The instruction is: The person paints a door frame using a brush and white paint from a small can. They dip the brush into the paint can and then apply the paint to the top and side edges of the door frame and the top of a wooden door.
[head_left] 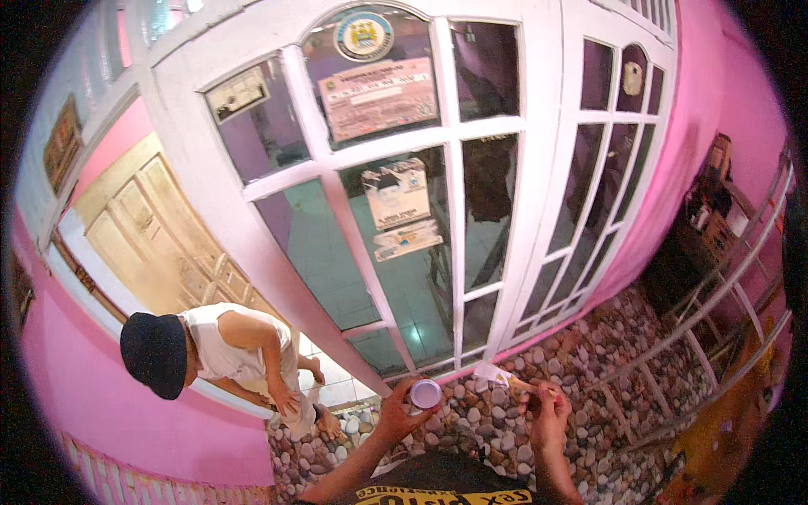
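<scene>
My left hand (401, 419) is wrapped round a small round tub (426, 393) with pale, whitish-lilac contents, seen from above. In my right hand (549, 410) is a paintbrush (515, 383), gripped by its handle, its white-coated bristles pointing left towards the tub. Brush and tub are apart. Both hands are over the pebbled ground, in front of a white window frame (513, 328) with dark glass panes. The brush tip is close to the bottom of that frame in the picture, but I cannot tell whether it touches.
At the left, a person (244, 337) in a black hat and white sleeveless top sits by a doorway with a cream wooden door (151, 219). A ladder (715, 303) leans at the right beside the pink wall (690, 168). Paper notices (379, 99) are on the window glass. Pebbles (497, 421) cover the ground.
</scene>
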Available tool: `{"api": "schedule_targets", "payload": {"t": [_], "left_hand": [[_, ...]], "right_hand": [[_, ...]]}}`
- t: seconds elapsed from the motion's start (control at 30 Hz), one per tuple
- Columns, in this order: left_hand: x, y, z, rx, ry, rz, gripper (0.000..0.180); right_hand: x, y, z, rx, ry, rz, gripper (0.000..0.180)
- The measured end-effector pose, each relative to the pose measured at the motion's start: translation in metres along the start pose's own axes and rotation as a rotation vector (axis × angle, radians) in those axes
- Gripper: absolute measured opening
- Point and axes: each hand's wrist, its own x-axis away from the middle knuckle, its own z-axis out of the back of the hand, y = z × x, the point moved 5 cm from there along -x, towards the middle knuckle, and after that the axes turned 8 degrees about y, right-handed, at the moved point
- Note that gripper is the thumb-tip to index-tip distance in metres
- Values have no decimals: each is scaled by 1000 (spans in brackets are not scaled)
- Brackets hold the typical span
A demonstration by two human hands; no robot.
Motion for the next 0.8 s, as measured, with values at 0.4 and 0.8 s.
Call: {"api": "schedule_targets", "payload": {"t": [0.4,0.8], "left_hand": [[15,7,2,35,67,244,72],[23,13,5,27,41,282,80]], "right_hand": [[-10,-4,-14,-57,-79,-106,21],[-20,-7,-29,105,-86,-153,18]]}}
